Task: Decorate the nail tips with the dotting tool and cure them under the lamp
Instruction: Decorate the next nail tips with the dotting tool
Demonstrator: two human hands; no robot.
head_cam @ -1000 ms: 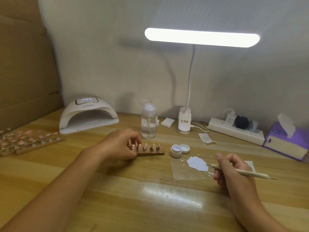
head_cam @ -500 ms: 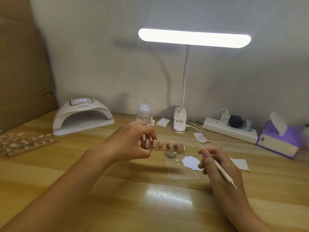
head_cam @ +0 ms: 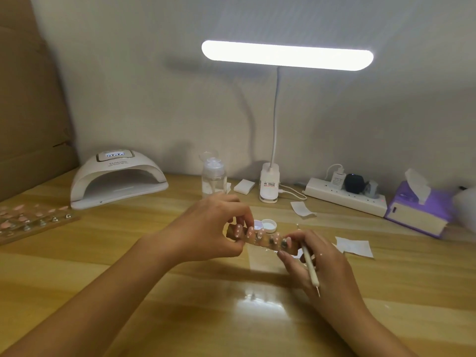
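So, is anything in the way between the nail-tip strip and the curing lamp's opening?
Nothing visible. Both hands hold the strip: the left hand at one end, the right hand, also gripping the tool, at the other. The table between it and the curing lamp at back left is bare; the bottle stands right of that line.

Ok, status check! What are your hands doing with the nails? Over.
Left hand grips strip, left end. Right hand holds tool, steadies strip's right end. Nail lamp back left, nothing in the way.
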